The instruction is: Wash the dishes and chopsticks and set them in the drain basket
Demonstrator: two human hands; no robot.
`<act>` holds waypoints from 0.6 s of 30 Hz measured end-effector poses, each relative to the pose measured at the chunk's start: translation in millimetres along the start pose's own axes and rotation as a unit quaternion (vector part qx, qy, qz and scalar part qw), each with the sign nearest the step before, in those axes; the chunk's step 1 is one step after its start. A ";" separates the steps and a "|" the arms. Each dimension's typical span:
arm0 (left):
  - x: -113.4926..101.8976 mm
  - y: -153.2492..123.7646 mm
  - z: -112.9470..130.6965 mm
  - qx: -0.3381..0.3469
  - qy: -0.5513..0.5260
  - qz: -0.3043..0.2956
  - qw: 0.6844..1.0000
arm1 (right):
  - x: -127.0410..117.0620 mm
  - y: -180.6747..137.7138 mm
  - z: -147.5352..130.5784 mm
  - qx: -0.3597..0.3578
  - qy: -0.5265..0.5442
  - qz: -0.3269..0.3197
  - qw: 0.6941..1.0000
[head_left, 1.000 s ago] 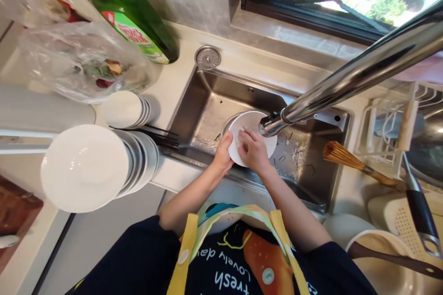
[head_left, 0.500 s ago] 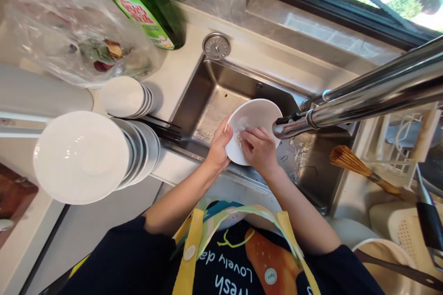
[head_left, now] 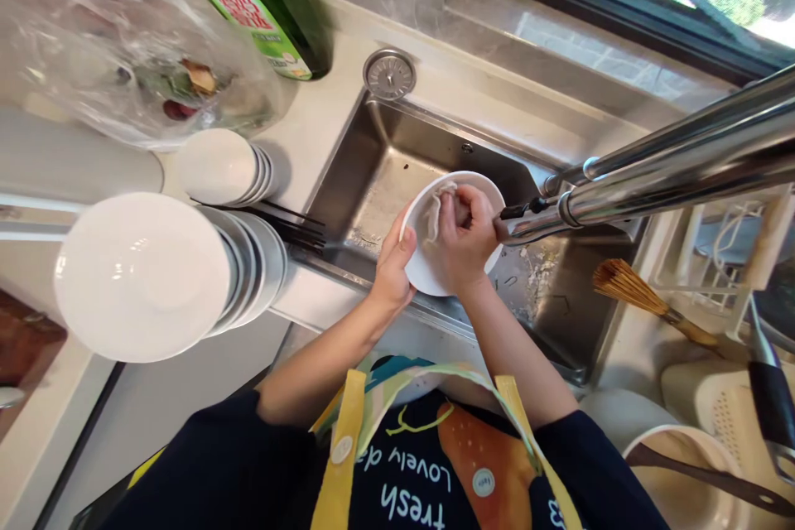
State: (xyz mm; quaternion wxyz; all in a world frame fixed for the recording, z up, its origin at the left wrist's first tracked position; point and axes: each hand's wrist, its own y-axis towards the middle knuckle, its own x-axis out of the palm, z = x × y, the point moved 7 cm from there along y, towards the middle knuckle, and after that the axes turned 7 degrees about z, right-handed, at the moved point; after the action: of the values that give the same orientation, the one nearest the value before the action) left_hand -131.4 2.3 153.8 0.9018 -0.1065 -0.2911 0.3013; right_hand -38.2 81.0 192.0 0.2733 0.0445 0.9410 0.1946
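A white bowl (head_left: pixel 426 269) is tilted over the metal sink (head_left: pixel 385 174), its inside facing up. My left hand (head_left: pixel 392 265) grips its left rim, thumb on the edge and fingers underneath. Inside the bowl, my right hand (head_left: pixel 470 236) is closed on a pale, crumpled cloth (head_left: pixel 435 214) pressed against the inner wall. The chrome faucet (head_left: pixel 559 215) reaches in from the right, its spout close beside my right hand. Food scraps (head_left: pixel 540 265) lie on the sink floor to the right.
Stacked white plates (head_left: pixel 142 277), small bowls (head_left: pixel 217 166) and dark chopsticks (head_left: pixel 291 228) stand left of the sink. Behind are a plastic bag (head_left: pixel 124 58), a green bottle (head_left: pixel 261 8) and a drain strainer (head_left: pixel 389 74). A bamboo brush (head_left: pixel 652 302) lies on the right.
My right hand has moved up and slightly right inside the bowl, bringing the pale cloth into clearer view. My left hand keeps its hold on the rim.
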 end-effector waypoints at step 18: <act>-0.2 10.4 -1.7 -0.014 -0.018 -0.002 1.000 | 5.3 -11.7 -2.6 -0.041 -0.085 -0.247 0.964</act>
State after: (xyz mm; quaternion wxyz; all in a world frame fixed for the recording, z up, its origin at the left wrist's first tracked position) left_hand -135.5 10.5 148.5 0.8953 -0.1128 -0.3119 0.2974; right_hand -43.8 70.3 186.8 0.3937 -0.1839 0.8873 0.1548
